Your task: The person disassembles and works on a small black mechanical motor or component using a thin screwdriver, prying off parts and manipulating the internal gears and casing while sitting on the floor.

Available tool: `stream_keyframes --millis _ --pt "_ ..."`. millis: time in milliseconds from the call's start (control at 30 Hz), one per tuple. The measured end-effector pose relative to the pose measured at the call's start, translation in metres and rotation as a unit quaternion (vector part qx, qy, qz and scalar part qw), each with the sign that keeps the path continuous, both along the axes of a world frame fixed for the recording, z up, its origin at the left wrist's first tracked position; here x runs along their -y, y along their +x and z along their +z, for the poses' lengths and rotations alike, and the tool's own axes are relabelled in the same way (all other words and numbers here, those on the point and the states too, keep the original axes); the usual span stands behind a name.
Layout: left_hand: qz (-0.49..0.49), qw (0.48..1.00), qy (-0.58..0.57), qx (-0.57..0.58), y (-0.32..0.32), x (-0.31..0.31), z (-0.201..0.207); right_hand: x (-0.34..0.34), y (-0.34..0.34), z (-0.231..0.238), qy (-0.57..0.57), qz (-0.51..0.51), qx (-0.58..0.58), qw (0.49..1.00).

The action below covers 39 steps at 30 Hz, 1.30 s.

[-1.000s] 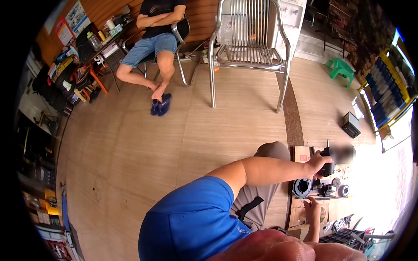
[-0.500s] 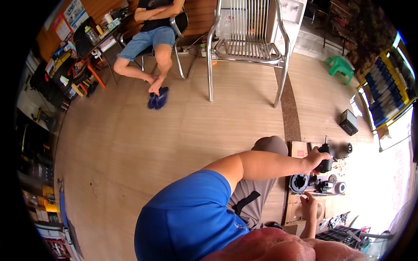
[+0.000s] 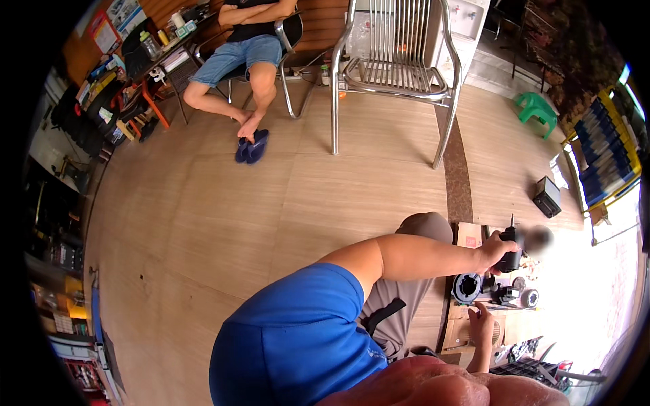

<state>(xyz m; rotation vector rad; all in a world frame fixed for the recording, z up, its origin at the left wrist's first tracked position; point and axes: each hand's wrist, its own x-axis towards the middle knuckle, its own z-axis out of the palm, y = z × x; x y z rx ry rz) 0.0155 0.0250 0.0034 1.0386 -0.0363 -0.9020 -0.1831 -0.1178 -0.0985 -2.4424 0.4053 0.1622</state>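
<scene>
My left hand (image 3: 499, 253) reaches across to the right on the end of a blue-sleeved arm. Its fingers wrap round a black cylindrical part (image 3: 510, 256) with a thin rod standing up from its top. Just below it, a dark ring-shaped part (image 3: 467, 288) with a round hole rests on the cardboard (image 3: 527, 325). Small dark parts (image 3: 505, 294) and a pale round part (image 3: 530, 298) lie beside the ring. Near the ring's lower side is my right hand (image 3: 481, 319), its bent fingers slightly apart and nothing visible in them.
A metal chair (image 3: 396, 74) stands ahead. To its left a person (image 3: 247, 54) sits with folded arms, slippers (image 3: 252, 147) at their feet. A green stool (image 3: 537, 114) and a dark box (image 3: 546, 196) are at the right. A black crate (image 3: 531, 369) sits at lower right.
The whole view has shifted slightly, so the chair and stool appear farther right. My left hand still grips the black part, and my right hand stays by the ring.
</scene>
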Motion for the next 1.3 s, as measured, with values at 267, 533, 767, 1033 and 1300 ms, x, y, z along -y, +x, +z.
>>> stream_keyframes --millis 267,533,767,1033,1300 --pt "0.008 1.0 0.012 -0.002 -0.001 0.007 -0.004 -0.001 -0.001 0.002 -0.004 -0.006 0.007 1.0" --pt "-0.004 1.0 0.009 -0.003 -0.001 0.006 -0.002 0.001 -0.002 -0.001 0.003 -0.003 0.014 1.0" --pt "-0.011 1.0 0.013 -0.002 0.0 0.005 -0.001 0.001 0.0 -0.001 0.002 -0.001 0.007 1.0" --pt "0.003 1.0 0.022 -0.001 -0.003 0.001 0.005 -0.001 -0.002 0.002 -0.013 0.001 0.017 1.0" --pt "-0.003 1.0 0.021 0.0 -0.003 0.002 0.004 -0.003 -0.002 0.005 -0.014 0.001 0.023 1.0"
